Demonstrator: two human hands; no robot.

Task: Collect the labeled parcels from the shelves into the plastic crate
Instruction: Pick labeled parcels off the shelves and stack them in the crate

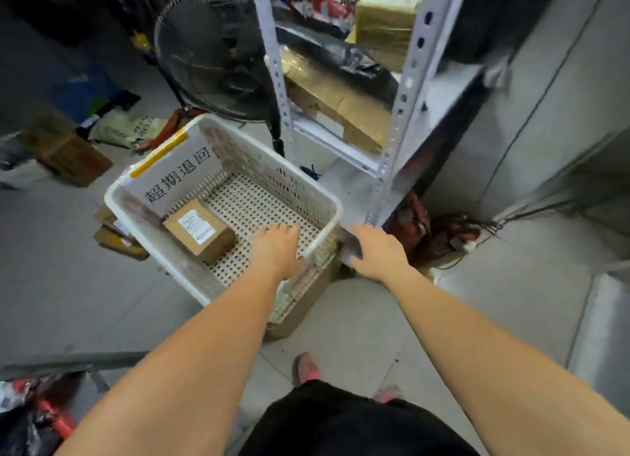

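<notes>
Both hands lie flat, fingers straight: left hand [278, 247] over the one plastic crate [153, 247], right hand [376, 251] beside its rim. One labeled cardboard parcel [199, 230] sits inside, left of both hands.

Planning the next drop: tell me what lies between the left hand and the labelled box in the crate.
Nothing but bare perforated floor of the crate lies between the left hand and the labelled box, as the head view shows.
</notes>
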